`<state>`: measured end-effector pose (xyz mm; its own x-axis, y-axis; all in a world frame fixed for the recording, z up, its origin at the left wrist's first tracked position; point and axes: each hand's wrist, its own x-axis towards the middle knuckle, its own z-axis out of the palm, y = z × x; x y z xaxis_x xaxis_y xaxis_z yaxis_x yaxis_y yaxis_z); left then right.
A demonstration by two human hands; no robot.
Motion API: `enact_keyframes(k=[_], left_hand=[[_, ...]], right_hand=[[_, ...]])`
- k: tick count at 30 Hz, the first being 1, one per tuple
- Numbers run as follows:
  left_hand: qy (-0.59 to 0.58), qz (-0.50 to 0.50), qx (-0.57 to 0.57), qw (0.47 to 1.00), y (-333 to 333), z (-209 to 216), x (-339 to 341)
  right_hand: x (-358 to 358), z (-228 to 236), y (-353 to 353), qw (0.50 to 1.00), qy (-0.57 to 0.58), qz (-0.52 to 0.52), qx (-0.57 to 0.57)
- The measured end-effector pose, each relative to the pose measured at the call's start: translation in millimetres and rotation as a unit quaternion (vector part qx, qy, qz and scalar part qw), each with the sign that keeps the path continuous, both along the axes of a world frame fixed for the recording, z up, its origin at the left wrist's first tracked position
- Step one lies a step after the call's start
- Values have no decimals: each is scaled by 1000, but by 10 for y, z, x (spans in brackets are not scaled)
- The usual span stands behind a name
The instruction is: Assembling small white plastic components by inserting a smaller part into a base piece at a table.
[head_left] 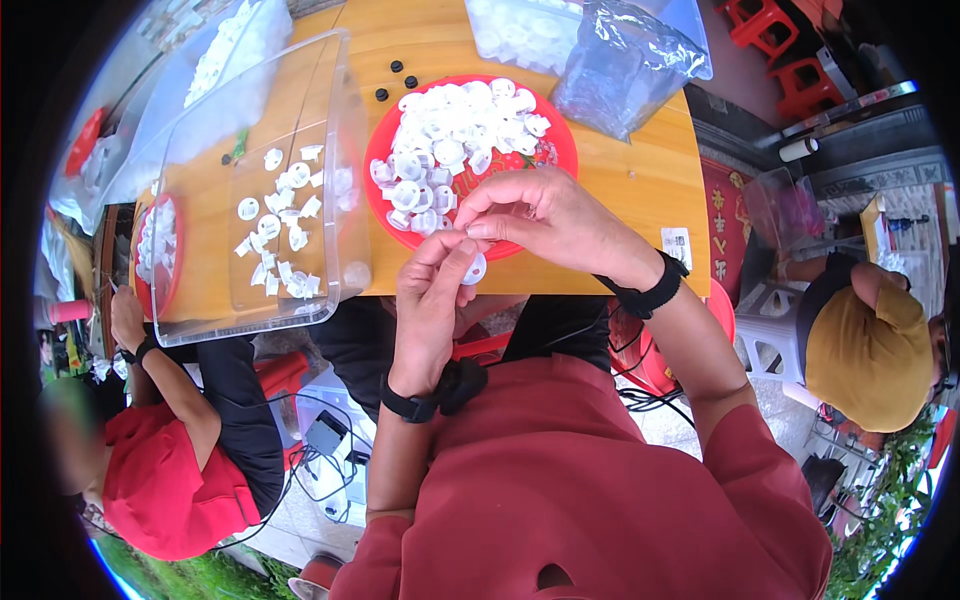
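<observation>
Over the table's front edge my left hand (pixel 430 295) is closed, thumb and fingers pinching a small white plastic cap-like part (pixel 476 268). Just beside it my right hand (pixel 565 225) also makes a pinch, its fingertips close to the left ones. Whatever lies between the right fingertips is too small to make out. Behind both hands, a round red tray (pixel 562 115) carries a heap of similar white parts (pixel 450 125). My right forearm reaches in from the right, just past the tray's near rim.
A clear plastic bin (pixel 340 200) with scattered white parts stands left. Small black pieces (pixel 397 66) lie by the tray. A grey plastic bag (pixel 625 75) hangs from a tub behind. People sit at left (pixel 180 470) and right (pixel 870 350). Cables (pixel 330 455) run below the table.
</observation>
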<state>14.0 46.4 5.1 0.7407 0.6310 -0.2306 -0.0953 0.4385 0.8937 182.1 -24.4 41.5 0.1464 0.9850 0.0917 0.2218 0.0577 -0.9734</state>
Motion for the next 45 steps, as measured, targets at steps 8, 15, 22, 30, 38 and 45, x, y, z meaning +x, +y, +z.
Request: enact_keyframes(k=[8, 15, 22, 30, 38, 45], left_hand=[[19, 7, 13, 1000, 19, 35, -21], [-8, 18, 49, 999, -8, 33, -33], [-53, 7, 13, 998, -7, 81, -44], [-49, 27, -18, 998, -25, 95, -24], [-40, 29, -27, 998, 21, 128, -54], [-11, 51, -19, 998, 11, 69, -44]], right_hand=[[13, -5, -111, 958, -264, -53, 101], [-171, -13, -241, 968, -115, -186, 122], [-287, -9, -389, 943, -146, -268, 136], [-381, -39, -441, 922, -212, -290, 142], [-407, -53, -454, 926, -219, -277, 136], [-486, -76, -425, 944, -135, -275, 120]])
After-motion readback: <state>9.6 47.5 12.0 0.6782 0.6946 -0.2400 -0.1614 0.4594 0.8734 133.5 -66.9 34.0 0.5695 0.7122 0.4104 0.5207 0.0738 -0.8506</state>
